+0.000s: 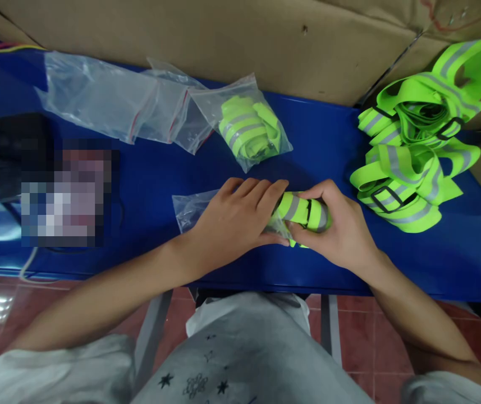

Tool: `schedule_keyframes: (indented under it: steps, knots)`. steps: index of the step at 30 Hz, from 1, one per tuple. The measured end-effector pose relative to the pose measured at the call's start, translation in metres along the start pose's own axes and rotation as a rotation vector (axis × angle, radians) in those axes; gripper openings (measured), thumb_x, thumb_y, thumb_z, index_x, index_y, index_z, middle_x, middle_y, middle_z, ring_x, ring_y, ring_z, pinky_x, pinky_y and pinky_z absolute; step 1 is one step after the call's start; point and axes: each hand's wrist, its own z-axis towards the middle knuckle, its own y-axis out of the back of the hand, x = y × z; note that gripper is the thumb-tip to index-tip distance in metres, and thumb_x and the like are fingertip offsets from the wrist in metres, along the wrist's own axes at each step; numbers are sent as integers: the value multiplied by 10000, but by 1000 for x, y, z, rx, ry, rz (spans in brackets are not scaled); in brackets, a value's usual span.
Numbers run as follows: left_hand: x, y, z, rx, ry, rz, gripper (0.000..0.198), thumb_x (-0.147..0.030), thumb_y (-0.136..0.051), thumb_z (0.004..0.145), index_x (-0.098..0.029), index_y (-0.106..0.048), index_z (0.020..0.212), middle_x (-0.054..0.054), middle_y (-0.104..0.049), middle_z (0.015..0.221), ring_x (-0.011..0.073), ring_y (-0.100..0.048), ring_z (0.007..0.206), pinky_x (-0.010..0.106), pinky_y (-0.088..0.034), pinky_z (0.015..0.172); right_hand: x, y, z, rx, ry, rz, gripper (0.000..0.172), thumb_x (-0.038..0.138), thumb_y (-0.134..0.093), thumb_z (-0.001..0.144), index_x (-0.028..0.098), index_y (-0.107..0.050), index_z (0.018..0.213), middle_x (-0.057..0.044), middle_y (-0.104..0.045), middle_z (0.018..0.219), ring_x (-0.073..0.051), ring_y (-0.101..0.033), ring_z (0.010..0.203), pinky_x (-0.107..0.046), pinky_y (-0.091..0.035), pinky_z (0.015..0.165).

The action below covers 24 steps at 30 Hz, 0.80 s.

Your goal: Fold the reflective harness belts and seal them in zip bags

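Right hand [343, 233] closed round rolled reflective band [303, 212]; left hand [232, 219] pinching clear bag [187, 209] at mouth. Roll likely light, soft, springy: grip across middle. Bag film slippery.

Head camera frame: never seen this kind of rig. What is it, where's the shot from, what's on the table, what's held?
No machine here: a person works with two bare hands, and one camera worn on the head looks down at them. The left hand grips a clear plastic bag at its mouth. The right hand holds a rolled strap, neon yellow with grey stripes, against that opening. On the blue table lie a pile of straps at right, a bagged strap behind, and empty bags at left.
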Motion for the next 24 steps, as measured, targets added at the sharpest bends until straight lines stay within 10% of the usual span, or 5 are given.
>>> schedule_keyframes:
  steps: [9, 16, 24]
  knots:
    - [-2, 3, -1, -14, 34, -69, 824, -678, -700, 897, -125, -475, 1465, 156, -714, 1242, 316, -709, 1079, 397, -488, 901, -1, 3, 2, 29, 82, 113, 399, 441, -766, 896, 245, -585, 1191, -38, -715, 1136, -189, -688, 926, -330, -553, 825]
    - [-2, 5, -1, -37, 77, -82, 1132, -851, -710, 740, -111, -413, 1543, 174, -713, 1281, 347, -712, 1138, 417, -502, 940, -3, 1, 1, -73, 72, 193, 279, 367, -806, 905, 262, -644, 1105, -11, -731, 1024, -172, -695, 862, -315, -567, 741]
    - [0, 8, -2, 43, 87, -130, 794, -850, -695, 741, -141, -633, 1094, 87, -780, 1004, 277, -753, 880, 369, -472, 764, -3, -2, 2, -55, 283, 203, 204, 241, -787, 900, 221, -679, 1072, -17, -713, 963, -143, -678, 845, -284, -565, 735]
